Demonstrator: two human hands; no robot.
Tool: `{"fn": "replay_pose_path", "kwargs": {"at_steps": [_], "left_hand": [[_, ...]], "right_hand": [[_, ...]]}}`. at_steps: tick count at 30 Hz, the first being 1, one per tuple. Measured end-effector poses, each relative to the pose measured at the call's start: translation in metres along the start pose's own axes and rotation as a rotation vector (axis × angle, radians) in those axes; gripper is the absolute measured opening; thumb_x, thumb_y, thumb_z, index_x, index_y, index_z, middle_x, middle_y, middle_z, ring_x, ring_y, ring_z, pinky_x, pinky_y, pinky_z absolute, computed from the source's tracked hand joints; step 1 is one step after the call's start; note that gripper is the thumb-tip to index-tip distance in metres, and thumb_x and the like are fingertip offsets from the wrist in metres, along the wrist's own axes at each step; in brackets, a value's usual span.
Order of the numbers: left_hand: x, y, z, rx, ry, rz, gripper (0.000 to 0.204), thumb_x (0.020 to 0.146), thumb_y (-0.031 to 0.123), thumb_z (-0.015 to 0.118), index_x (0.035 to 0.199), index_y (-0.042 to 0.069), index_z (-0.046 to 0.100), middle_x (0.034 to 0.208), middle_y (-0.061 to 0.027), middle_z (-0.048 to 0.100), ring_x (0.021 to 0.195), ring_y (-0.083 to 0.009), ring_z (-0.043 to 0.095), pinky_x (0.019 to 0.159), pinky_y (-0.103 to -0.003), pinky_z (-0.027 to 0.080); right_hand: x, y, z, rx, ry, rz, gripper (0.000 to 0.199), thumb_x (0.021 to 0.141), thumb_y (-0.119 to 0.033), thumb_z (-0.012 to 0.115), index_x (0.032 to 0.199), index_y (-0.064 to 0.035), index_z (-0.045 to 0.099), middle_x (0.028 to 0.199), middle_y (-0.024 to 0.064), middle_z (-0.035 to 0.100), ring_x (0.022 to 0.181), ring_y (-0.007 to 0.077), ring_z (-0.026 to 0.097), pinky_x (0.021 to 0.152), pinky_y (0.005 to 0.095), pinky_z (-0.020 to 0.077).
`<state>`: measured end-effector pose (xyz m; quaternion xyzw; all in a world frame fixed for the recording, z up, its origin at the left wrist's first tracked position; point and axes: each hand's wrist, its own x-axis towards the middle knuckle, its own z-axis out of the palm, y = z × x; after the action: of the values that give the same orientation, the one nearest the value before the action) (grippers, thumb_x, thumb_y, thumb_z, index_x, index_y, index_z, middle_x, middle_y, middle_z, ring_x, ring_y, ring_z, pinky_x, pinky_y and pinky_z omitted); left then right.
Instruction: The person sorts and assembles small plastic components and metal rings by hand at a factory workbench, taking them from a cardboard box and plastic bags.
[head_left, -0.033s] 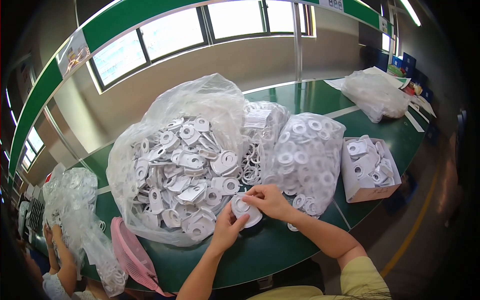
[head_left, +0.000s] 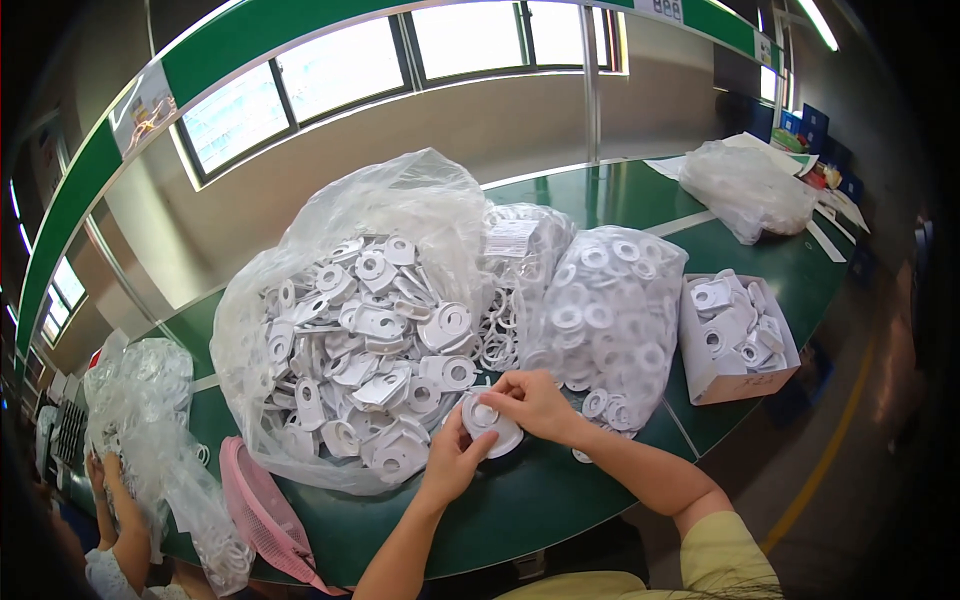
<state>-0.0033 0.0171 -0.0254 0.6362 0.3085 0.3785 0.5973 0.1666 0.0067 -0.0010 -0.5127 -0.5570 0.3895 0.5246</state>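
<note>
Green curved tabletop [head_left: 560, 500] under a row of bright windows [head_left: 330, 85], clear bags of white plastic parts [head_left: 350, 330] across the middle, both hands, left [head_left: 455, 462] and right [head_left: 533, 402], pinching a round white disc [head_left: 490, 424] with a centre hole at lower centre.

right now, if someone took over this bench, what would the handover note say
Left hand: supports a round white plastic disc from below.
Right hand: pinches a small white ring onto the disc's centre.
Supplies: large open clear bag of white flat parts directly behind the hands; tied bag of white rings to the right; cardboard box of white parts further right.
Done: how many pieces are finished cannot be told from this view.
Left: the bags look full. Another person's hands work at the bench's far left.
</note>
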Motion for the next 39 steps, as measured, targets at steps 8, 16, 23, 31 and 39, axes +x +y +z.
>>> {"fn": "replay_pose_path", "kwargs": {"at_steps": [8,16,23,31,39], "left_hand": [[-0.003,0.000,-0.002,0.122,-0.053,-0.002,0.058,0.080,0.003,0.063,0.131,0.000,0.037,0.097,-0.0065,0.060,0.080,-0.0098,0.057,0.067,-0.023,0.046],[-0.003,0.012,0.006,0.061,0.091,0.069,0.050,0.075,0.002,0.068,0.120,-0.001,0.047,0.081,-0.0045,0.056,0.068,-0.0110,0.054,0.062,-0.023,0.044],[-0.016,0.029,0.012,0.994,0.257,0.313,0.032,0.067,0.015,0.075,0.088,0.001,0.055,0.084,-0.0107,0.054,0.077,-0.0285,0.053,0.065,-0.037,0.042],[-0.018,0.024,0.020,1.091,0.169,0.290,0.041,0.065,0.015,0.075,0.094,0.000,0.051,0.094,-0.0147,0.052,0.091,-0.0342,0.048,0.078,-0.040,0.040],[-0.015,0.016,0.003,1.081,0.288,0.258,0.026,0.071,0.005,0.062,0.093,-0.003,0.050,0.086,-0.0211,0.054,0.082,-0.0389,0.051,0.071,-0.045,0.041]], "right_hand": [[-0.006,-0.010,-0.001,-0.518,0.013,-0.035,0.043,0.066,-0.043,0.072,0.075,-0.0021,0.060,0.065,0.0121,0.060,0.060,0.0240,0.058,0.055,0.0318,0.0436],[-0.020,-0.028,-0.087,-0.345,0.061,-0.082,0.023,0.085,-0.014,0.059,0.104,-0.0027,0.062,0.086,0.0047,0.063,0.081,0.0084,0.056,0.069,0.0239,0.0445],[-0.092,-0.048,-0.283,-0.830,1.207,-0.088,0.021,0.088,-0.017,0.054,0.105,-0.0039,0.051,0.072,0.0130,0.059,0.064,0.0217,0.057,0.059,0.0343,0.0446],[-0.138,-0.043,-0.323,-1.343,0.950,-0.006,0.029,0.084,-0.016,0.056,0.110,-0.0020,0.059,0.116,0.0204,0.055,0.106,0.0316,0.053,0.092,0.0361,0.0406],[-0.123,-0.192,-0.085,-0.322,-0.266,-1.032,0.028,0.092,-0.021,0.046,0.081,0.0005,0.060,0.083,0.0167,0.065,0.073,0.0272,0.064,0.059,0.0397,0.0516]]}}
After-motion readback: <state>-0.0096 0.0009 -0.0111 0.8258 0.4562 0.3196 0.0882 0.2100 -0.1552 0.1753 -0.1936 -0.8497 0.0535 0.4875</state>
